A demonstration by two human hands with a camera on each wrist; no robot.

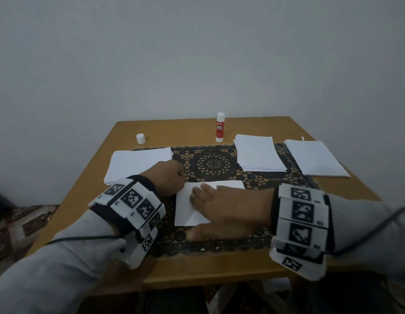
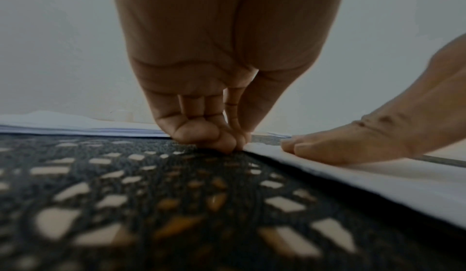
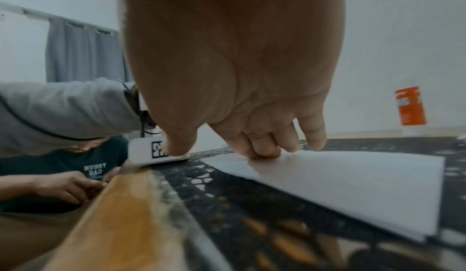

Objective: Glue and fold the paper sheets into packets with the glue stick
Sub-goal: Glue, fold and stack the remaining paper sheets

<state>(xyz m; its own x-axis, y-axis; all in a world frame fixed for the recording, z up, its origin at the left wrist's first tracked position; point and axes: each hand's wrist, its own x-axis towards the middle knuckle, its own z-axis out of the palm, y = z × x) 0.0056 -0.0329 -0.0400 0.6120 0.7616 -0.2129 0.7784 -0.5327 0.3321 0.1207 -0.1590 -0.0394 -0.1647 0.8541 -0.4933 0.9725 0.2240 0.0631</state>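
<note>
1. We see a table (image 1: 101, 177) of wood, orange-brown, with a smooth and slightly glossy top.
2. On it lies a black mat (image 1: 211, 164) that looks like lace or crochet, openwork and rough, matt.
3. The folded sheet (image 1: 185, 207) and the three stacks of paper (image 1: 258, 152) are white, matt and smooth.
4. The glue stick (image 1: 220, 128) looks like plastic, white with a red label, a little shiny; its loose cap (image 1: 140, 138) is white plastic too.
5. The sleeves (image 1: 49, 279) are grey cloth, soft and matt.
6. The wall (image 1: 197, 53) is plain, pale and matt.
</note>
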